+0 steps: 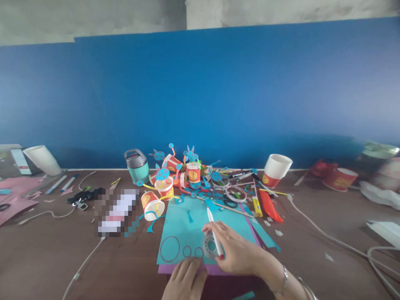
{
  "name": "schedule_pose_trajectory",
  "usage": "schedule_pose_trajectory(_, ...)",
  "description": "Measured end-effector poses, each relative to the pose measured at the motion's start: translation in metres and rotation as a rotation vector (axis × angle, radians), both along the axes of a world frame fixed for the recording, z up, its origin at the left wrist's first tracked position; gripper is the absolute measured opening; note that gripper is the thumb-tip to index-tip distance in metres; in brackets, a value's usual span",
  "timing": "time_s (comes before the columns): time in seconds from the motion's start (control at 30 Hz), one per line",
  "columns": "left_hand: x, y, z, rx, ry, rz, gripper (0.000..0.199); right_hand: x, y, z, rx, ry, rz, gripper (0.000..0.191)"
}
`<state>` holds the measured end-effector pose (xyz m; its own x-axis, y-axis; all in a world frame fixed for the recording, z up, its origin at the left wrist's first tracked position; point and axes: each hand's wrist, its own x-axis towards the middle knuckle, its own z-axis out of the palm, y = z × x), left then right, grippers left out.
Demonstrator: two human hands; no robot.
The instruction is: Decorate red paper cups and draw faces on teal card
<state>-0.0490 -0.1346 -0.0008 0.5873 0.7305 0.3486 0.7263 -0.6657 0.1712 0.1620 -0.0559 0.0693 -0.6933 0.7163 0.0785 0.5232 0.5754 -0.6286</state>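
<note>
A teal paper sheet (225, 218) lies in front of me over purple paper (175, 269). My left hand (186, 279) rests on the sheets' near edge, fingers laid down and holding nothing. Between the fingers of my right hand (237, 250) is a white marker (213, 227), its red end towards me and its other end pointing away. Under that hand sits a clear tape ring (206, 246), flat on the teal sheet. To its left, one large drawn circle (170, 249) and two small ones show on the paper.
Paper-cup figures (164, 187) with teal cut-outs crowd the back middle, beside a teal jar (137, 168). At right are stacked cups (276, 170), a red pouch (270, 206), a yellow glue stick (257, 206) and a white cable (325, 233). Scissors (231, 203) lie behind the sheet.
</note>
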Motion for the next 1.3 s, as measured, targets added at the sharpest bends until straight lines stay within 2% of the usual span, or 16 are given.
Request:
schedule_pose_trajectory(0.07, 0.002, 0.001, -0.002, -0.025, 0.003, -0.008, 0.038, 0.0, 0.0, 0.0, -0.01, 0.011, 0.003, 0.068)
schedule_pose_trajectory(0.13, 0.005, 0.003, 0.004, -0.06, -0.018, 0.016, 0.043, 0.001, 0.001, 0.0, -0.024, 0.028, 0.008, 0.066)
schedule_pose_trajectory(0.23, 0.009, 0.004, 0.026, -0.17, -0.088, 0.136, 0.051, 0.0, 0.002, -0.001, -0.054, 0.042, 0.015, 0.061)
schedule_pose_trajectory(0.33, 0.012, 0.012, 0.053, -0.376, -0.134, 0.199, 0.049, -0.001, 0.003, -0.002, -0.078, 0.019, 0.0, 0.066)
schedule_pose_trajectory(0.43, 0.014, 0.028, 0.067, -0.482, -0.177, 0.222, 0.059, 0.0, 0.004, -0.002, -0.117, 0.006, -0.015, 0.073)
schedule_pose_trajectory(0.5, 0.018, 0.041, 0.065, -0.503, -0.215, 0.16, 0.066, 0.001, 0.006, -0.001, -0.165, 0.038, -0.027, 0.076)
schedule_pose_trajectory(0.57, 0.022, 0.051, 0.057, -0.48, -0.257, 0.082, 0.072, 0.004, 0.008, 0.0, -0.223, 0.075, -0.052, 0.074)
schedule_pose_trajectory(0.7, 0.026, 0.06, 0.037, -0.457, -0.31, 0.101, 0.07, 0.01, 0.012, 0.004, -0.363, 0.126, -0.103, 0.071)
schedule_pose_trajectory(0.8, 0.024, 0.059, 0.032, -0.471, -0.338, 0.096, 0.062, 0.01, 0.012, 0.008, -0.432, 0.152, -0.112, 0.07)
schedule_pose_trajectory(1.03, 0.024, 0.059, 0.043, -0.503, -0.278, 0.128, 0.038, 0.001, 0.013, 0.006, -0.377, 0.136, -0.186, 0.067)
schedule_pose_trajectory(1.17, 0.024, 0.06, 0.049, -0.521, -0.302, 0.09, 0.04, -0.001, 0.014, 0.006, -0.345, 0.09, -0.184, 0.065)
schedule_pose_trajectory(1.3, 0.023, 0.06, 0.046, -0.518, -0.324, 0.054, 0.044, -0.001, 0.014, 0.008, -0.221, 0.092, -0.13, 0.054)
